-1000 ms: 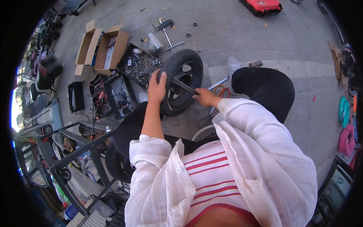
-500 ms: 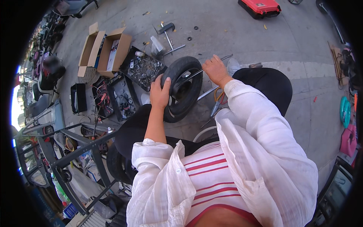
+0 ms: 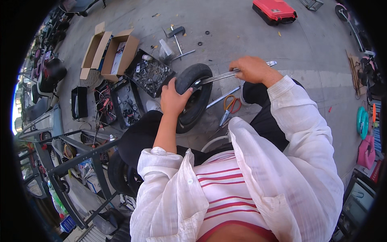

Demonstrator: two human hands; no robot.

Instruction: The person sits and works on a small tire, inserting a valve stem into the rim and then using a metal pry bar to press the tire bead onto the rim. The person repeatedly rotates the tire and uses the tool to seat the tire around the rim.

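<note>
A black tire on a wheel stands tilted between my legs. My left hand grips its upper left side, thumb near the rim. A long silver metal lever runs from the wheel's rim up to the right. My right hand is closed around the lever's outer part, above and right of the tire. A straight steel bar lies on the ground beside the wheel. Orange-handled scissors lie just right of it.
Parts trays, open cardboard boxes, a black bin and a T-handle tool sit ahead and left. A red case lies at the top. A metal frame is at lower left; a teal coil at right.
My right hand has moved up and right with the lever, swinging its free end outward away from the wheel. My left hand stays on the tire, which has shifted slightly down and tilted.
</note>
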